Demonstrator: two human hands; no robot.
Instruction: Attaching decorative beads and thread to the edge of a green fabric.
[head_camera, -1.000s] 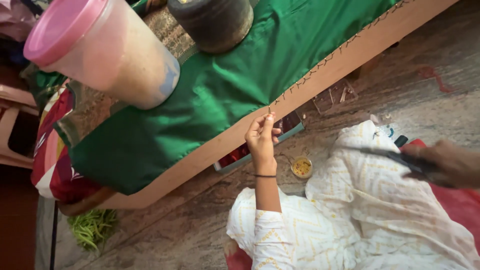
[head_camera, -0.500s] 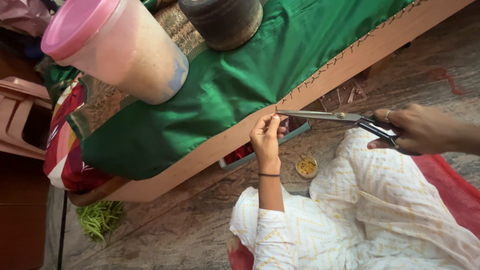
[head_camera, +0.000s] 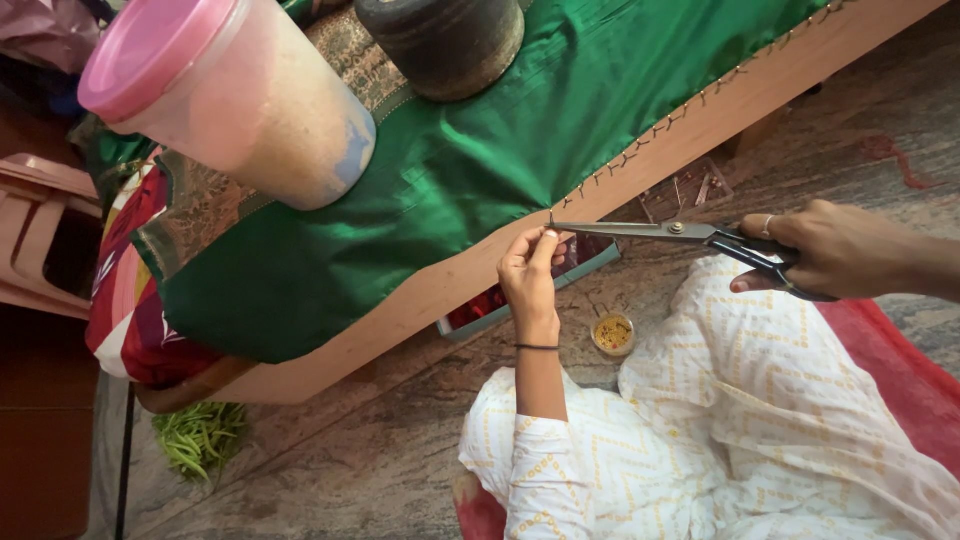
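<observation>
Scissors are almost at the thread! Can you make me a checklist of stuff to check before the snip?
1. Right hand grips the handles of the scissors: ok.
2. Scissor tips reach the wooden frame edge, close to the pinching fingers: ok.
3. Left hand pinches something at the frame edge; the thread itself is too thin to see: cannot tell.
4. Left fingertips clear of the blades: not ok, they sit right beside the tips.
5. Blades open enough to cut: cannot tell, they look nearly closed.
6. Green cloth away from the tips: cannot tell, its stitched border runs just above them.
</observation>
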